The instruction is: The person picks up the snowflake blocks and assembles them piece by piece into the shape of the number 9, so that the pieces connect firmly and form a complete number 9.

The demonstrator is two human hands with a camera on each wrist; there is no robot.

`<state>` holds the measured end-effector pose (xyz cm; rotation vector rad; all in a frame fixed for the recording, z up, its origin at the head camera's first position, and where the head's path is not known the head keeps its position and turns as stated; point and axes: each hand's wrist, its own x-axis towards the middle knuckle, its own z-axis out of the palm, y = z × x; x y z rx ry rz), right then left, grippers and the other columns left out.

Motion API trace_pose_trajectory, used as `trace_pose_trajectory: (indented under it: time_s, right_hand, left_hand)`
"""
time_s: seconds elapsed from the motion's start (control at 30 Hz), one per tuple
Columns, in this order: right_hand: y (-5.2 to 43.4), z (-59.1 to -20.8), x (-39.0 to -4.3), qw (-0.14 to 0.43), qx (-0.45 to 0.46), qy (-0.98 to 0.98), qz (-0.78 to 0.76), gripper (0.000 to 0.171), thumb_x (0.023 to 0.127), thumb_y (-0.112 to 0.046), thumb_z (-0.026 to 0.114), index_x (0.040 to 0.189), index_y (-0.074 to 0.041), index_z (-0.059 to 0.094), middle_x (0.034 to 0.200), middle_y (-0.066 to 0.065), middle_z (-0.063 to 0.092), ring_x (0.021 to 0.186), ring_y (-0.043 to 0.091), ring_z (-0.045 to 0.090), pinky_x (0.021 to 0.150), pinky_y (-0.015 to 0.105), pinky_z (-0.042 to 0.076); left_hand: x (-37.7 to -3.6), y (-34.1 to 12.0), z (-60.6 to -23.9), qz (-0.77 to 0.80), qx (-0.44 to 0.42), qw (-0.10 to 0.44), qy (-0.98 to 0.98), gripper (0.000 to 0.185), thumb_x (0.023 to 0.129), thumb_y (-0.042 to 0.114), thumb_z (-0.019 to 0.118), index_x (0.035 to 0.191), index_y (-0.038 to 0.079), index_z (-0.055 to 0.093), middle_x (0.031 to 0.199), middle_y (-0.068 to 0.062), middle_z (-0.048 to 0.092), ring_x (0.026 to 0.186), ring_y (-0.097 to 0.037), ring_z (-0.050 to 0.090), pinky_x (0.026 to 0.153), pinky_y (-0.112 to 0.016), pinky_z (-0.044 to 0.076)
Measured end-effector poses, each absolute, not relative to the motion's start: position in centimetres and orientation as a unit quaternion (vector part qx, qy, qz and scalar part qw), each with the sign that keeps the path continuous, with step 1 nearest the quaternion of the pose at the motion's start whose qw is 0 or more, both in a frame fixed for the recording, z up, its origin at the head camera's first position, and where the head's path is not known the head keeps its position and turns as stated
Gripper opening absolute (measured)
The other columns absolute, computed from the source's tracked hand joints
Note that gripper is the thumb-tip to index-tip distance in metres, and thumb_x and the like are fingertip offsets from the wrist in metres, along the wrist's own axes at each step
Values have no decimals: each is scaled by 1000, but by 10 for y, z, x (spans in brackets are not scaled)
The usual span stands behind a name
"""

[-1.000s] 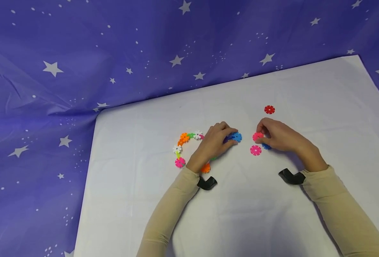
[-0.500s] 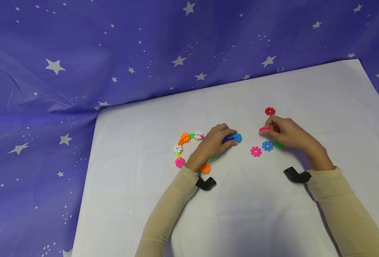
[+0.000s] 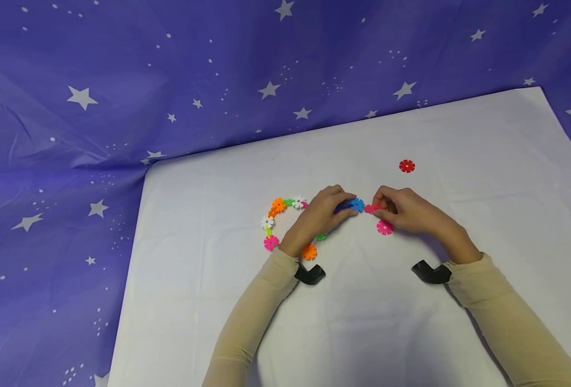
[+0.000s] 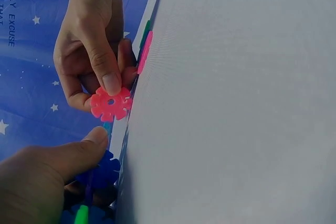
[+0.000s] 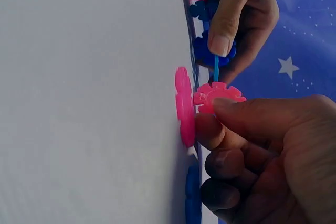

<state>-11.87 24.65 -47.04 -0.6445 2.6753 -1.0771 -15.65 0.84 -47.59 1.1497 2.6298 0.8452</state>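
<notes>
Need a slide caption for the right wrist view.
Right hand pinches a pink notched disc beside a light-blue disc, while the left hand holds a dark-blue disc.

The white-draped counter (image 3: 193, 279) fills the head view's lower middle, bearing a chain (image 3: 279, 205) near centre, a pink disc (image 3: 384, 228) right of it, a red disc (image 3: 407, 166) higher and, bottom centre in the right wrist view, a blue disc (image 5: 192, 198).

White tablecloth (image 3: 183, 279): evenly lit, faint shadows beside the sleeves (image 3: 251, 317)
Starry backdrop (image 3: 121, 64): dimmer
Wrist views: greyer, slightly soft
Right hand (image 5: 268, 156): lower fingers (image 5: 221, 193) in deep shadow
</notes>
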Motion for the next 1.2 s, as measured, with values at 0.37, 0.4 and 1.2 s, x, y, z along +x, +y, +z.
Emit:
trace_pose_trajectory:
  time_s: [0.37, 0.4, 1.2]
  right_hand:
    - [246, -473, -119, 86, -218, 894, -382, 14, 88, -10, 73, 94, -11, 61, 72, -5, 58, 61, 7, 49, 58, 22, 42]
    - [246, -473, -119, 86, -216, 893, -385, 13, 88, -11, 72, 94, -11, 61, 72, -5, 59, 61, 8, 49, 58, 22, 42]
    - [238, -466, -117, 52, -206, 918, -336, 12, 86, -7, 74, 89, -8, 62, 68, -4, 60, 61, 9, 50, 58, 24, 44]
  left_hand:
    - [-157, 9, -475, 279, 376, 79, 880, 36, 96, 30, 63, 125, 8, 65, 100, -2, 62, 86, -13, 51, 78, -21, 41]
    - [-157, 9, -475, 280, 377, 78, 880, 36, 97, 30, 63, 125, 8, 65, 100, -2, 62, 86, -13, 50, 78, -21, 41]
    - [-155, 9, -473, 275, 363, 85, 886, 36, 97, 32, 62, 124, 8, 66, 99, -1, 62, 86, -13, 50, 76, -20, 41]
